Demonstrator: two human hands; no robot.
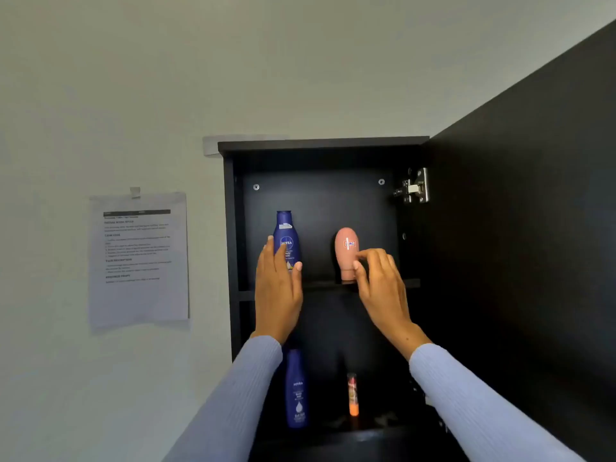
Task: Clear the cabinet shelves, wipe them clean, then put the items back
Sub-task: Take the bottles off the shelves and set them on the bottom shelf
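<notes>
A black wall cabinet (230, 228) stands open before me. On its upper shelf (411, 283) a dark blue lotion bottle (284, 228) stands upright at the left, and a pink tube (346, 248) stands on its cap at the right. My left hand (278, 295) lies against the blue bottle's lower half, fingers apart, not closed round it. My right hand (383, 288) is beside the pink tube, its thumb and fingertips touching the tube's lower right side, fingers spread. On the lower shelf stand a second blue bottle (296, 391) and a small orange tube (352, 395).
The cabinet door (533, 211) hangs open at the right on a metal hinge (413, 188). A printed sheet (138, 258) is taped to the pale wall left of the cabinet.
</notes>
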